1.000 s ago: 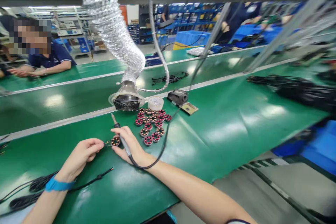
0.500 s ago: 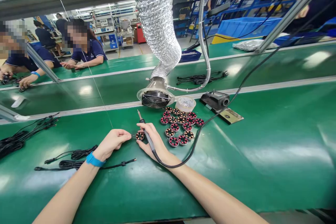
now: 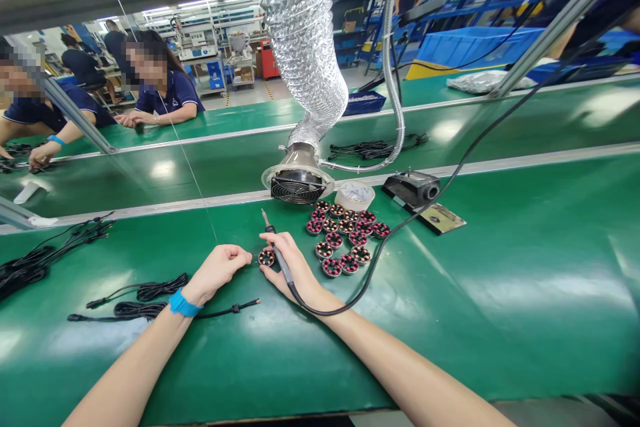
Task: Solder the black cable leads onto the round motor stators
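Observation:
In the head view my left hand (image 3: 219, 269) is closed in a pinch near the middle of the green bench; what its fingertips hold is too small to name. Just right of them is a small round part (image 3: 266, 257) with dark and copper-coloured pieces. My right hand (image 3: 295, 270) holds a soldering iron (image 3: 283, 263), its tip pointing up and away, while its fingers also touch the round part. Several similar round parts (image 3: 345, 227) lie grouped to the right. A thin wire (image 3: 193, 175) hangs down behind my left hand.
A fan (image 3: 297, 187) on a foil duct (image 3: 305, 47) hangs beyond my hands. A tape roll (image 3: 355, 195) and an iron stand (image 3: 415, 188) are at the back right. Black cables (image 3: 45, 257) lie at left. People sit across the bench.
The view has shifted slightly. My hands keep nearly the same pose around the round part. Across the bench, a person's hands have moved a little.

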`<action>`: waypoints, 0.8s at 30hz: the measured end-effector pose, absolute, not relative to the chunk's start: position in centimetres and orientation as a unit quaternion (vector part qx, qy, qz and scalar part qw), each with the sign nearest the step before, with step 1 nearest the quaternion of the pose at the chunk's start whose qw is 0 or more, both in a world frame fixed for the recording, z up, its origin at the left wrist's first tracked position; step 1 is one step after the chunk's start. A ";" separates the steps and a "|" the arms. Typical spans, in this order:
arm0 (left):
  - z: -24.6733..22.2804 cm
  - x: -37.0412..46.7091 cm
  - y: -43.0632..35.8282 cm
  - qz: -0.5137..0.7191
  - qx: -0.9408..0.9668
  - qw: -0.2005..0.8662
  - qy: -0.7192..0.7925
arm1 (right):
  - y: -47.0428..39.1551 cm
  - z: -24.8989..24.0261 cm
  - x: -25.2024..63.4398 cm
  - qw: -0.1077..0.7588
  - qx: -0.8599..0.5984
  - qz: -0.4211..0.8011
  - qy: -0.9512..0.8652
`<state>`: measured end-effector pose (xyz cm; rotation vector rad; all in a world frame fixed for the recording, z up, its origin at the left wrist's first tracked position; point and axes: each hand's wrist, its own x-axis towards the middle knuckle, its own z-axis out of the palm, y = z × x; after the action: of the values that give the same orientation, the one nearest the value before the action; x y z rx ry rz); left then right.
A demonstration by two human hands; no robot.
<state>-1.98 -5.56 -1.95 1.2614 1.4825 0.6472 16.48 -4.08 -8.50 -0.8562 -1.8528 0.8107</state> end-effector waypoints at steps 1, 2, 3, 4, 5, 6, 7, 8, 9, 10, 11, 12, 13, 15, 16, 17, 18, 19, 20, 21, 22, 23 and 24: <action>-1.9 -2.0 -5.5 0.273 0.531 0.515 0.615 | -4.1 -8.5 16.5 0.455 -0.347 0.328 -0.752; -1.9 -2.0 -5.5 0.275 0.534 0.514 0.612 | -4.1 -8.4 16.5 0.455 -0.347 0.327 -0.752; -1.9 -2.0 -5.5 0.276 0.535 0.516 0.610 | -4.1 -8.4 16.5 0.456 -0.348 0.327 -0.751; -1.9 -2.0 -5.5 0.275 0.535 0.519 0.608 | -4.1 -8.4 16.5 0.456 -0.349 0.326 -0.751; -1.9 -2.0 -5.5 0.273 0.534 0.522 0.607 | -4.1 -8.4 16.5 0.456 -0.349 0.326 -0.751; -1.9 -2.1 -5.5 0.271 0.533 0.524 0.607 | -4.1 -8.4 16.5 0.457 -0.349 0.326 -0.750; -2.0 -2.1 -5.5 0.270 0.533 0.523 0.608 | -4.1 -8.4 16.5 0.457 -0.348 0.327 -0.750; -2.0 -2.1 -5.5 0.271 0.533 0.519 0.611 | -4.1 -8.3 16.5 0.458 -0.347 0.327 -0.750; -2.1 -2.2 -5.5 0.275 0.535 0.512 0.613 | -4.2 -8.3 16.5 0.459 -0.346 0.328 -0.750; -2.3 -2.2 -5.5 0.281 0.538 0.503 0.615 | -4.2 -8.3 16.5 0.459 -0.344 0.328 -0.750; -2.5 -2.2 -5.5 0.288 0.540 0.495 0.617 | -4.2 -8.4 16.5 0.460 -0.344 0.327 -0.751; -2.7 -2.2 -5.5 0.295 0.543 0.487 0.617 | -4.2 -8.4 16.5 0.460 -0.345 0.326 -0.750; -2.9 -2.2 -5.4 0.299 0.545 0.482 0.617 | -4.2 -8.4 16.4 0.461 -0.346 0.325 -0.750; -3.3 -2.2 -5.4 0.301 0.547 0.479 0.617 | -4.1 -8.6 16.4 0.461 -0.349 0.323 -0.749; -3.4 -2.2 -5.4 0.300 0.548 0.478 0.617 | -4.1 -8.7 16.4 0.461 -0.350 0.323 -0.748; -3.5 -2.2 -5.4 0.300 0.549 0.476 0.618 | -4.1 -8.7 16.4 0.460 -0.351 0.323 -0.749; -3.5 -2.2 -5.4 0.299 0.550 0.474 0.619 | -4.1 -8.7 16.4 0.460 -0.350 0.324 -0.749; -3.5 -2.1 -5.4 0.298 0.551 0.472 0.620 | -4.1 -8.7 16.4 0.460 -0.349 0.323 -0.750; -3.4 -2.1 -5.5 0.298 0.552 0.469 0.621 | -4.1 -8.7 16.4 0.459 -0.348 0.322 -0.751; -3.3 -2.1 -5.5 0.298 0.553 0.467 0.622 | -4.1 -8.5 16.5 0.459 -0.346 0.318 -0.754; -3.2 -2.1 -5.6 0.297 0.555 0.467 0.621 | -4.1 -8.4 16.5 0.457 -0.343 0.313 -0.758; -3.1 -2.1 -5.6 0.297 0.557 0.467 0.620 | -4.2 -8.2 16.5 0.455 -0.341 0.306 -0.764; -3.1 -2.1 -5.6 0.296 0.559 0.467 0.618 | -4.2 -8.0 16.5 0.452 -0.339 0.296 -0.770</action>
<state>-2.10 -5.65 -3.07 1.3713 1.5169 0.7259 16.48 -4.17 -8.02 -0.8365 -1.9024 0.7311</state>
